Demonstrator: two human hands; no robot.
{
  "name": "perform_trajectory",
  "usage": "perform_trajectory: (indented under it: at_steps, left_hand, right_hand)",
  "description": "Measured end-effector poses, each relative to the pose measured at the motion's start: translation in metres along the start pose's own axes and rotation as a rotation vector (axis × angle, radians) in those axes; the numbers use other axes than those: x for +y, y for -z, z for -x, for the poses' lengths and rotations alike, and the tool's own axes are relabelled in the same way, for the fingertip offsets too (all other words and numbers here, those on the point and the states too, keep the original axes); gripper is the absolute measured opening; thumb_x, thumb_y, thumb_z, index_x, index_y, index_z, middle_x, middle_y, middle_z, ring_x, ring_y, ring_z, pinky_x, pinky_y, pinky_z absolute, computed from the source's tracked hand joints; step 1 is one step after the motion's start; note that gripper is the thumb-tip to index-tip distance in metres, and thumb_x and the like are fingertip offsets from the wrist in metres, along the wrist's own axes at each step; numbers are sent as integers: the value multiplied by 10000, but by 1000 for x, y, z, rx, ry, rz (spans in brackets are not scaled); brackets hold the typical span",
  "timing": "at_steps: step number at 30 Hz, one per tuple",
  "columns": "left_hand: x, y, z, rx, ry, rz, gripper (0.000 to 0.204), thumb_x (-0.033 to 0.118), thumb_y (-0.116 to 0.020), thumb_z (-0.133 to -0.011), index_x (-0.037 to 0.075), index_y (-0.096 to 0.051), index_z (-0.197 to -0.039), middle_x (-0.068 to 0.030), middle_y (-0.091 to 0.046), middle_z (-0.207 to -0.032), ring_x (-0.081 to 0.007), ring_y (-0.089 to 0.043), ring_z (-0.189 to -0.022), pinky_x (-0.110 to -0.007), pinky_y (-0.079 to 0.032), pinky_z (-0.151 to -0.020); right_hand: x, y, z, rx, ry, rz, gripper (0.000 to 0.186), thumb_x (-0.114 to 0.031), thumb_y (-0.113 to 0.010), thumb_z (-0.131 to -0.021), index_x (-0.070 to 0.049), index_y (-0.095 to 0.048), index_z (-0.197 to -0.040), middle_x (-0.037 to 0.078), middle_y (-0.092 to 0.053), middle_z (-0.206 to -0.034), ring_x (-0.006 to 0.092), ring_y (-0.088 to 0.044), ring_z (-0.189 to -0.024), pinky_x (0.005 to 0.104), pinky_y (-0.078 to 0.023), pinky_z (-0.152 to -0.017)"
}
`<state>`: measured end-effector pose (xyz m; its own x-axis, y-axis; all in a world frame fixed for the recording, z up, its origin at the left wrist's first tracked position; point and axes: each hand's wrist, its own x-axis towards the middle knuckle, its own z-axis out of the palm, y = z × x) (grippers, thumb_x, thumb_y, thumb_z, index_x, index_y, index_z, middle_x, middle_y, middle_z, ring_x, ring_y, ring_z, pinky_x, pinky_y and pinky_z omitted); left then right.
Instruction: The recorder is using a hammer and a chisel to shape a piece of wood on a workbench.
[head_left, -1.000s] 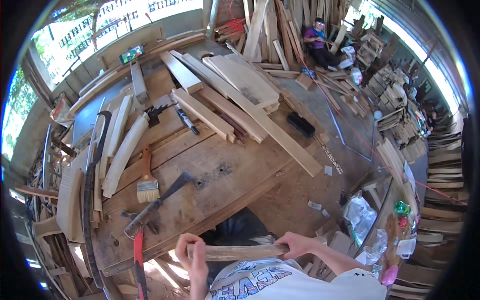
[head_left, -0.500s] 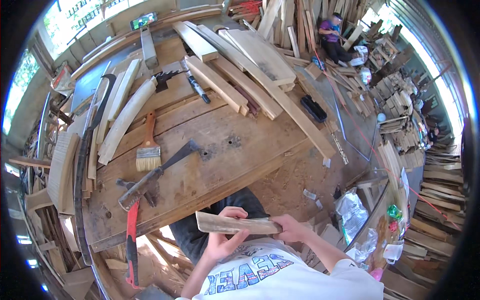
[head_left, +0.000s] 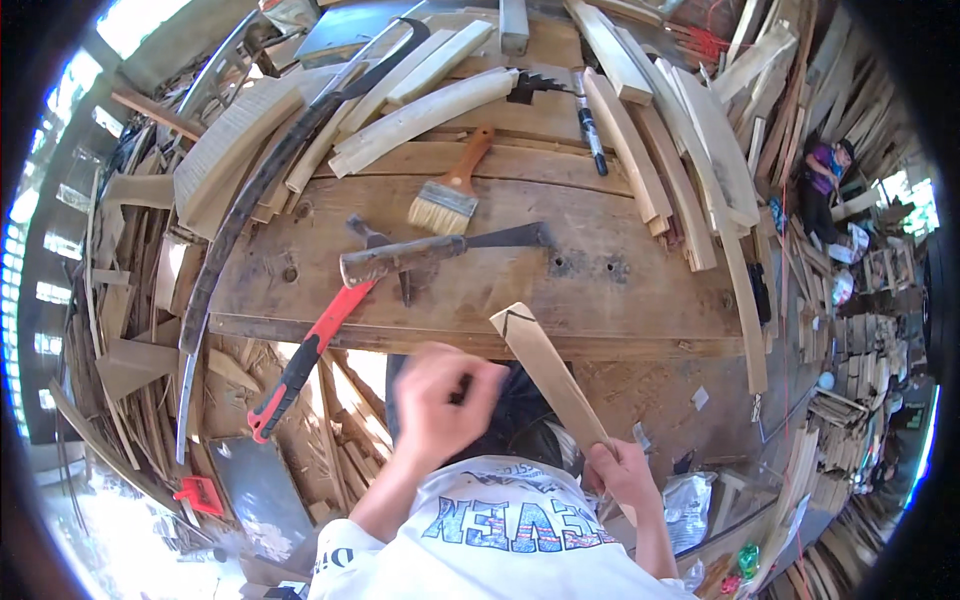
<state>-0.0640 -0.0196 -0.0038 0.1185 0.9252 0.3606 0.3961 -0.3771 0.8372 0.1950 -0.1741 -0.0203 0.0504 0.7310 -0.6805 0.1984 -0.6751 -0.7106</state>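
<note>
We see the right hand wrapped firmly around the lower part of a wooden strip, which is in front of the person's body, its marked tip overlapping the front edge of the workbench in our view. Its long axis slants from the lower right, by the shirt, up to the left, and the tip points away from the body. Beside it, we see the left hand blurred, fingers loosely curled, and cannot tell whether it holds anything.
</note>
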Motion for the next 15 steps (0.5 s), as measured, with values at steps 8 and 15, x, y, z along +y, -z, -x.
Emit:
perform_trajectory:
  at_steps: [8,15]
  left_hand:
    - [-62,86,-32,40,54,-894,457,258,-683,-857,40,-529,-1229,-151,-549,-1111,-333,-511,-1033,-471,-468,-850]
    - [-76,125,-51,-171,208,-923,274,265,-519,-981,11,-555,-1077,-211,-629,-976,-393,-626,-918,-479,-511,-786]
  right_hand:
    - [-10,19,-3,3,59,36,500,-468,-519,-978,0,-666,-1078,-2,-596,-815,79,-523,-766,257,-439,-663]
    - [-35,52,-5,636,633,807,603,-646,-685,-746,-73,-698,-936,104,-567,-757,278,-582,-717,398,-451,-637]
